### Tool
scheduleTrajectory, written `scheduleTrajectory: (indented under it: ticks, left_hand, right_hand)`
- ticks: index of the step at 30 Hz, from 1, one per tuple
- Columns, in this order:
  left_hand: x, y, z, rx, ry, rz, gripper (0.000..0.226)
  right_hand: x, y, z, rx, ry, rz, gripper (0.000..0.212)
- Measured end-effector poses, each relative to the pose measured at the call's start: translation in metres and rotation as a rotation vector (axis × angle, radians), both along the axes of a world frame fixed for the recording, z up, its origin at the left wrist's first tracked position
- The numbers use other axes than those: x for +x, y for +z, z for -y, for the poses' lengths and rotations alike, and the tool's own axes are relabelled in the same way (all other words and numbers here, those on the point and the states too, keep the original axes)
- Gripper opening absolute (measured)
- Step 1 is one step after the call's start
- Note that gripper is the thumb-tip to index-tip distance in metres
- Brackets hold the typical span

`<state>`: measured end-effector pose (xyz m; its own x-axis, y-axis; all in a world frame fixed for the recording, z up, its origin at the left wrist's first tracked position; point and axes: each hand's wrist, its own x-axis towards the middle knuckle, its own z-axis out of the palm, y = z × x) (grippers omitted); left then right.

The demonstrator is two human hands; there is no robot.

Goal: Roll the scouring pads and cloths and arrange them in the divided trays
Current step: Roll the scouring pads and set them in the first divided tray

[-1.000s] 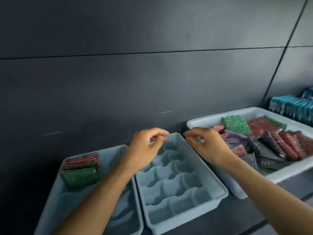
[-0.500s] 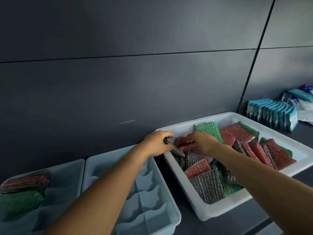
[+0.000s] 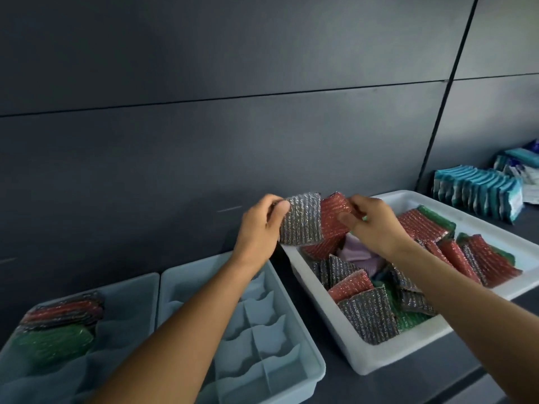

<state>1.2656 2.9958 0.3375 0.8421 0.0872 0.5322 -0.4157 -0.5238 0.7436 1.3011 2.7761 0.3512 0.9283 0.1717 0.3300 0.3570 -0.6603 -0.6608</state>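
The white bin on the desk holds most scouring pads loose and unrolled, so the task looks barely begun. The middle divided tray shows no pads; the left tray holds a few. Over the bin's corner, the left hand has its grip pinched on a grey pad, the right hand on a red pad. No writing is legible
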Motion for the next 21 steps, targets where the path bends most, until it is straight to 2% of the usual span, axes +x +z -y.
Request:
scheduleTrajectory:
  ticks: [3,5,8,11,15,21]
  left_hand:
    - [-0.022,0.002,-0.020,-0.149,0.059,0.030,0.029]
    - [-0.036,0.003,-0.037,-0.181,0.116,0.030,0.029]
    - [-0.060,0.001,-0.066,-0.234,0.213,0.025,0.018]
    - [-0.088,-0.004,-0.097,-0.326,0.255,0.001,0.014]
    - [-0.127,-0.014,-0.146,-0.478,0.261,-0.074,0.017]
    - [-0.185,-0.020,-0.216,-0.437,0.269,-0.050,0.016]
  right_hand:
    - [-0.022,0.008,-0.015,0.124,0.001,0.069,0.026]
    - [-0.036,0.011,-0.033,0.247,0.013,0.056,0.004]
    - [-0.059,0.014,-0.065,0.347,0.071,0.058,0.046]
    - [-0.084,0.016,-0.105,0.401,0.164,0.011,0.054]
    - [-0.106,0.002,-0.163,0.446,0.218,-0.095,0.038]
    - [-0.140,-0.021,-0.234,0.415,0.293,-0.138,0.019]
